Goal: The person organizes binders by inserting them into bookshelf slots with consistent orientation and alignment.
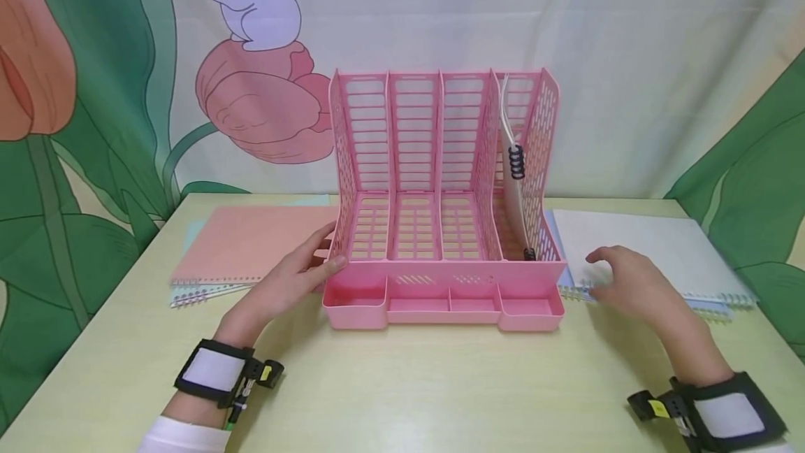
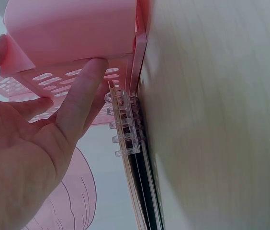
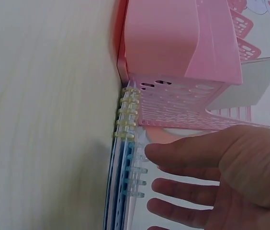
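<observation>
Counter (image 1: 440, 383): rack (image 1: 444, 270), left grip (image 1: 295, 275) spread against 9-o'clock side; notebook (image 1: 660, 243), 3 o'clock, right grip (image 1: 635, 285) parted above. Likely filing; pinch needed next.

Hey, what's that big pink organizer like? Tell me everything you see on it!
The pink organizer looks like plastic and stands upright on the table. It has four tall slots with thin dividers, a barred back and side walls full of holes. Along its front runs a low tray with four small compartments, all without anything in them. Only the far-right slot holds something: a pale notebook with black coils, leaning. The person's left hand touches its left side.
</observation>
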Tool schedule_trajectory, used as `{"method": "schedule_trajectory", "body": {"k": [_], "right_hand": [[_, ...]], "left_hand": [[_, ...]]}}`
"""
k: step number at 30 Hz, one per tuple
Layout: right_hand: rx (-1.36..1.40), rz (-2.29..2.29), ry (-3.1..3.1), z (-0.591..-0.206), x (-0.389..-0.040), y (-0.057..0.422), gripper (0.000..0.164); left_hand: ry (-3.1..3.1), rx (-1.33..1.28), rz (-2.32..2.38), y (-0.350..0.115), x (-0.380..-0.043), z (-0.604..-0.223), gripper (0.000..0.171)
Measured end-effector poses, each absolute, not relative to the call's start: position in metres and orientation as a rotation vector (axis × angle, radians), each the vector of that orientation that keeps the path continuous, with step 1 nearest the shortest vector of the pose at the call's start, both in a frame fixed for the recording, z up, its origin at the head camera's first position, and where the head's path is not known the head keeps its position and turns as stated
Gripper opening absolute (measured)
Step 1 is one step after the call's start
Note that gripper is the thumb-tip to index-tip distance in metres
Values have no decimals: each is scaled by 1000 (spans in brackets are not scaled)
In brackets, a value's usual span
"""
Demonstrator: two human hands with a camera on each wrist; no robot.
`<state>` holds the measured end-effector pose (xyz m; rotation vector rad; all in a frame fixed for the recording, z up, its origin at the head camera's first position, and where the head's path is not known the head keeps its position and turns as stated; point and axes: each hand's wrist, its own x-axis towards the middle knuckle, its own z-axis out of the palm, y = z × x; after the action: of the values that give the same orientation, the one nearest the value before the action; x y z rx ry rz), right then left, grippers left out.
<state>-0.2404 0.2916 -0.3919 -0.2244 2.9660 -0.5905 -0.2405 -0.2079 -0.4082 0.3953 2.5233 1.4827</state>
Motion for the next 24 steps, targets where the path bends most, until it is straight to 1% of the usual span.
{"method": "schedule_trajectory", "body": {"k": [6,13,18,24], "right_hand": [[-216,-559,2945,-398,-242,295,53],[-277,-513,2973,-402,-244,303,51],[-228,-517,2961,-406,-244,307,55],[-203,-521,2949,-409,-244,312,61]], "left_hand": [[2523,398,1482,-207,-241,-408,81],[2526,396,1478,-208,-240,-407,81],[2523,402,1481,-207,-241,-408,78],[2526,406,1476,-207,-240,-408,79]]}}
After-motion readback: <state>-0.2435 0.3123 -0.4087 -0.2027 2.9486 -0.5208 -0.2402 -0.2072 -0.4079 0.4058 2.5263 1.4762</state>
